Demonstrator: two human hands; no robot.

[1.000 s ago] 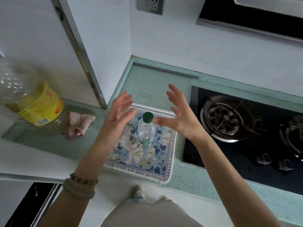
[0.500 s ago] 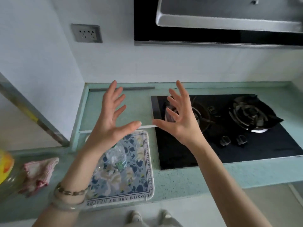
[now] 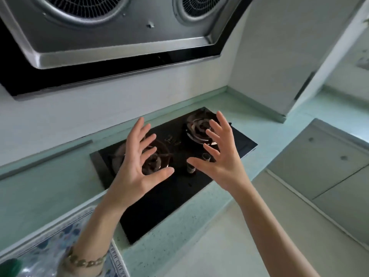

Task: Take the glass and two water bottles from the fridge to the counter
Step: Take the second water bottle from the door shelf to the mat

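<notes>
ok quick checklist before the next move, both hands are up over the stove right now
1. Left hand free: ok, fingers spread, holding nothing.
2. Right hand free: ok, fingers spread, holding nothing.
3. One bottle delivered: ok, a green-capped bottle sits on the floral mat at the bottom left.
4. Glass and second bottle on the counter: cannot tell, neither is in view.
5. Stove safe under the hands: ok, no flame shows on either burner.
</notes>
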